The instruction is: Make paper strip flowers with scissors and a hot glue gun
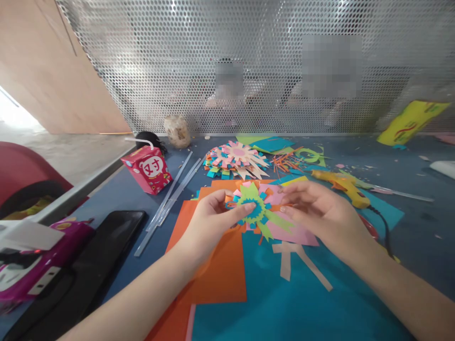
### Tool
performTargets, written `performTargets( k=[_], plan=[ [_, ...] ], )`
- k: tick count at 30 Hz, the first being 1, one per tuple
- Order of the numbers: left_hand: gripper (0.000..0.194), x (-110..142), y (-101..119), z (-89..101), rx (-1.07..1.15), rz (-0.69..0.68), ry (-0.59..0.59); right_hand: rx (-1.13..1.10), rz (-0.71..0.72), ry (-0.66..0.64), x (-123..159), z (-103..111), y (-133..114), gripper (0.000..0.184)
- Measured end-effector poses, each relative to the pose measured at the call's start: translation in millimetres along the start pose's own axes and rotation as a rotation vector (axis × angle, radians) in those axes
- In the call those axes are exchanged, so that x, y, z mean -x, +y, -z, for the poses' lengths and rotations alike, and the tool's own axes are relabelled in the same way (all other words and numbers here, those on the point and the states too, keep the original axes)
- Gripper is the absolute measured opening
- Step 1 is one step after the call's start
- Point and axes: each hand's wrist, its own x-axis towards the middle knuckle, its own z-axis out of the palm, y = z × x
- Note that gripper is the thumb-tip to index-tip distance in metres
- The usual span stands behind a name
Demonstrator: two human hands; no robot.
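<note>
My left hand (213,213) pinches a layered paper rosette (250,190), its thumb pressed on the toothed blue disc at the centre. Green, blue, pink and orange loops ring that disc, and two notched green tails hang down to the right. Close by on the right, my right hand (316,203) has curled fingers, with an orange paper strip (276,207) at the thumb and fingertips; where the strip leads is hard to make out. Beneath the rosette lie pink paper (298,233), orange sheets (220,279) and a large blue sheet (284,312).
Finished-looking rosettes (238,154) are piled behind. A yellow glue gun (341,184) lies right, clear glue sticks (174,194) left. A red drink box (149,170), black phone (113,246), purple power strip (42,265) and cut strips (285,263) are around. A perforated metal screen (266,28) stands behind.
</note>
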Motion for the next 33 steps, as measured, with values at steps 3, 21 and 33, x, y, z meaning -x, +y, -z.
performTargets(
  k=[3,21,33],
  plan=[
    [0.03,-0.6,-0.8,1.0,-0.03,0.001,0.019,-0.008,-0.013,0.0,0.3,-0.8,0.7,0.022],
    [0.027,-2.1,-1.7,2.7,-0.077,-0.008,-0.007,0.013,-0.043,-0.043,2.4,-0.2,-2.7,0.029],
    [0.025,-1.7,-2.4,2.5,-0.017,-0.068,-0.007,-0.023,-0.055,-0.018,1.7,-0.7,-3.6,0.025]
  ],
)
